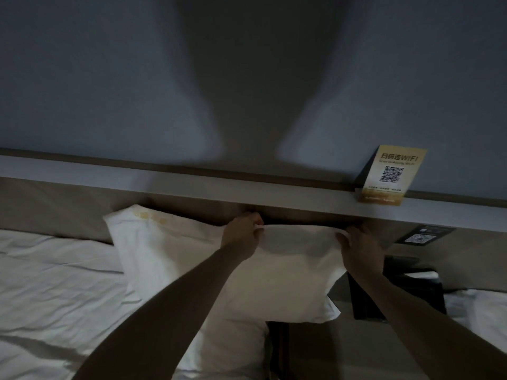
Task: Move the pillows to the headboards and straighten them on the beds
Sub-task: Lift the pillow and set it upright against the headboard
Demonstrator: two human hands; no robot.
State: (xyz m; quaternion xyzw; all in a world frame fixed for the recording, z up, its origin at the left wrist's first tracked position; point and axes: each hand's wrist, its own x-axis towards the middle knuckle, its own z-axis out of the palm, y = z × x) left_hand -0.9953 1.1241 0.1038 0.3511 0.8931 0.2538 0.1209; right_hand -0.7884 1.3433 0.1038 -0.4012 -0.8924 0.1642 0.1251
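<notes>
The pillow point(208, 259) is white and stands propped against the padded headboard point(55, 207) at the right edge of the near bed, its lower right corner hanging past the mattress over the gap between the beds. Starting at the left, we see the rumpled white sheet point(55, 283) of that bed running up to the headboard, with the pillow's upper left corner, marked by a faint yellowish stain, leaning on the padding. Moving right, our left hand point(241, 234) is closed on the pillow's top edge, thumb and fingers pinching a fold of the cover about midway along it, just below the pale ledge point(192, 182) that caps the headboard. Further right, our right hand point(359, 248) is clamped on the pillow's upper right corner, fingers curled over the fabric, so both hands hold the same top edge with a stretch of cover drawn between them. On the ledge above the right hand a gold WiFi card point(392, 174) with a QR code leans against the grey wall point(82, 78). Below it, a dark nightstand point(397, 292) sits in the gap, and at the far right we see a strip of the second bed point(482, 311), also in white.
</notes>
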